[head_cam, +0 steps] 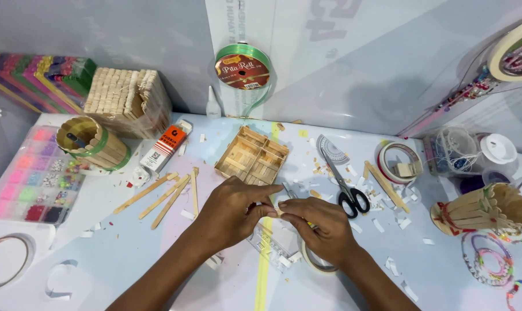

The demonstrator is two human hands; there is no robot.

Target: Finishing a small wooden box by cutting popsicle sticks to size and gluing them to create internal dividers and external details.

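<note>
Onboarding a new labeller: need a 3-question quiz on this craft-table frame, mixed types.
1. True or false: the scissors lie shut on the table, to the right of both hands.
2. Multiple choice: the stick tray lies A) under the left hand, B) just beyond the hands, C) inside the bead box.
3. Fill in: the green ribbon spool leans against the ____.

Key:
1. True. The black handles point toward the person.
2. B. It lies beyond the left hand and right hand, which meet over a small piece pinched between the fingertips.
3. Wall.
</note>
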